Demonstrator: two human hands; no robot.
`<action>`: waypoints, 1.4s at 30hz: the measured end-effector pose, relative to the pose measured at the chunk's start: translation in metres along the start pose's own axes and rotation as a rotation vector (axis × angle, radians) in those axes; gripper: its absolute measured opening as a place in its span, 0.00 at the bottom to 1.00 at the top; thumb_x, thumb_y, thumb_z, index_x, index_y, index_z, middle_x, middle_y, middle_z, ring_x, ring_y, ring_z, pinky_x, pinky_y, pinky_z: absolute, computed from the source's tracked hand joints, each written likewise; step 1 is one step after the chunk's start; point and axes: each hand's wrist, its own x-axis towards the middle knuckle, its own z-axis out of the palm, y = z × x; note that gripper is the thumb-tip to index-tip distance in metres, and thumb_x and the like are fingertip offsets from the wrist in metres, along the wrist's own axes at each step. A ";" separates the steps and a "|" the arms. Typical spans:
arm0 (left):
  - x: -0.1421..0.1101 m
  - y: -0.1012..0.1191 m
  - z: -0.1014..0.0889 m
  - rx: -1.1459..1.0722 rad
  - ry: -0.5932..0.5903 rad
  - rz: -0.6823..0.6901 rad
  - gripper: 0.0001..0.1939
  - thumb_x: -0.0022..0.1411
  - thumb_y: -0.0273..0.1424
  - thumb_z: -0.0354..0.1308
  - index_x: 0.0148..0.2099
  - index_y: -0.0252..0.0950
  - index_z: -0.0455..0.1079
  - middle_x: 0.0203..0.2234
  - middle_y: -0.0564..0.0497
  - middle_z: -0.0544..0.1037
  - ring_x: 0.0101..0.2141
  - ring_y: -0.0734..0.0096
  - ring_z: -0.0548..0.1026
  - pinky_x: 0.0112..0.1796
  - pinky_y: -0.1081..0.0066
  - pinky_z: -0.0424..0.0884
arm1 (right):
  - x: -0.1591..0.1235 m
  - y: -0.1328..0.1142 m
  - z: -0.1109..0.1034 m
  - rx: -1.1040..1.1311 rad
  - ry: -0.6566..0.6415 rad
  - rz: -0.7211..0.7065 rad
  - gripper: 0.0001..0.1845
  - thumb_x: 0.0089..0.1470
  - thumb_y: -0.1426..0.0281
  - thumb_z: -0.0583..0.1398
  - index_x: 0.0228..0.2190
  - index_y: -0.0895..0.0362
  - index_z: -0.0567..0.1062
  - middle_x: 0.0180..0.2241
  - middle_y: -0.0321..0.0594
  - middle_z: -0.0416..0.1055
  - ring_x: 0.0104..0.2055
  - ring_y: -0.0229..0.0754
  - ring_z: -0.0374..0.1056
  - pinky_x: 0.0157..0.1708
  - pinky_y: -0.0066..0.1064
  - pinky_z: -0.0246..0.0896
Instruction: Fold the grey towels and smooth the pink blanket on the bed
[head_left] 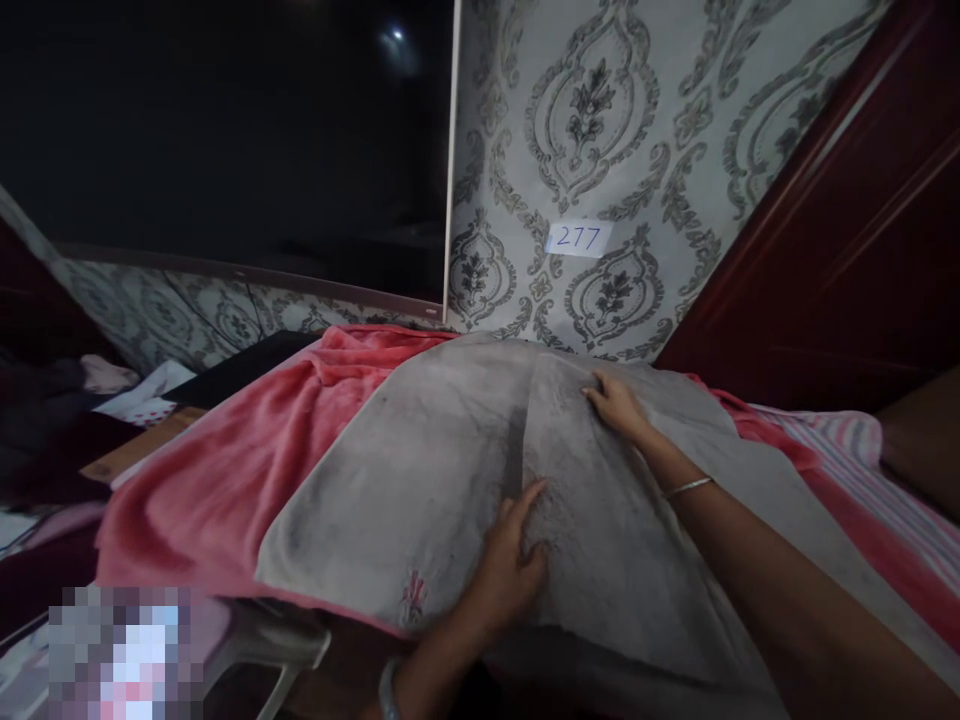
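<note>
A grey towel [420, 470] lies spread over a pink fleece blanket [225, 470] on a raised surface. My left hand [514, 560] rests flat on the towel near its front edge, fingers stretched along a fold line. My right hand [616, 403] lies flat on the towel farther back, fingers spread, a thin bangle on the wrist. Neither hand holds anything. A small pink embroidery mark [412, 597] shows at the towel's near edge.
A dark TV screen [225, 140] hangs on the patterned wallpaper, with a paper tag reading 277 [578, 238] beside it. A dark red wooden door [847, 230] stands right. A striped cloth [877, 470] lies right; clothes and a white plastic chair [262, 650] sit left.
</note>
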 end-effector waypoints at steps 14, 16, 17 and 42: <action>-0.038 0.000 -0.204 0.356 0.321 -0.209 0.33 0.55 0.45 0.59 0.61 0.38 0.73 0.60 0.42 0.75 0.60 0.47 0.72 0.61 0.49 0.67 | 0.013 -0.203 0.056 -0.076 -0.320 -0.202 0.33 0.66 0.59 0.55 0.69 0.53 0.60 0.70 0.50 0.56 0.71 0.58 0.51 0.66 0.58 0.47; -0.040 -0.031 -0.209 0.408 0.325 -0.217 0.32 0.56 0.44 0.56 0.60 0.36 0.73 0.59 0.43 0.77 0.60 0.50 0.73 0.62 0.52 0.67 | -0.009 -0.197 0.079 -0.110 -0.432 -0.198 0.33 0.69 0.56 0.50 0.70 0.49 0.57 0.73 0.45 0.48 0.74 0.57 0.42 0.68 0.61 0.39; -0.041 -0.041 -0.209 0.440 0.329 -0.205 0.31 0.57 0.43 0.54 0.60 0.36 0.73 0.59 0.44 0.77 0.60 0.51 0.73 0.61 0.53 0.67 | -0.017 -0.191 0.084 -0.116 -0.455 -0.201 0.32 0.70 0.55 0.47 0.71 0.49 0.56 0.74 0.44 0.45 0.75 0.55 0.40 0.69 0.61 0.37; 0.087 0.029 -0.057 1.078 -0.269 0.059 0.29 0.68 0.26 0.48 0.70 0.31 0.59 0.70 0.33 0.58 0.70 0.46 0.56 0.66 0.42 0.55 | -0.180 0.088 -0.040 0.278 -0.052 0.563 0.32 0.59 0.66 0.58 0.62 0.64 0.70 0.45 0.51 0.79 0.46 0.51 0.75 0.51 0.41 0.68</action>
